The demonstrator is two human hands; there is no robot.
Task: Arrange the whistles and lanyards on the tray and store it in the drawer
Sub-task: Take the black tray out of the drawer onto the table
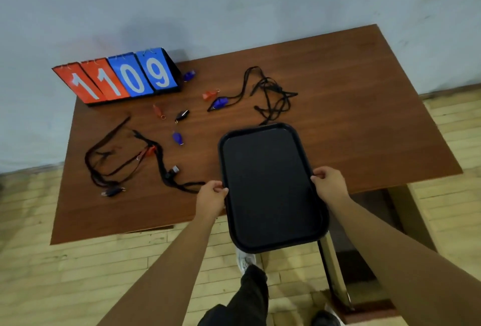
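Observation:
A black empty tray [268, 185] juts over the table's front edge, its near end past the edge. My left hand [211, 197] grips its left rim and my right hand [329, 184] grips its right rim. Whistles lie loose on the brown table [364, 117]: a blue one [177, 137], a black one [182, 115], orange ones [158, 111] [209, 95], another blue one [189, 75] beside the scoreboard. A blue whistle [220, 103] is tied to a tangled black lanyard [270, 96]. A second heap of black lanyards [125, 159] lies at the left with whistles clipped on.
A flip scoreboard [117, 78] reading 1109 stands at the table's back left by the wall. An open drawer [335, 273] sticks out below the table at the right. My legs and shoes are on the wooden floor below.

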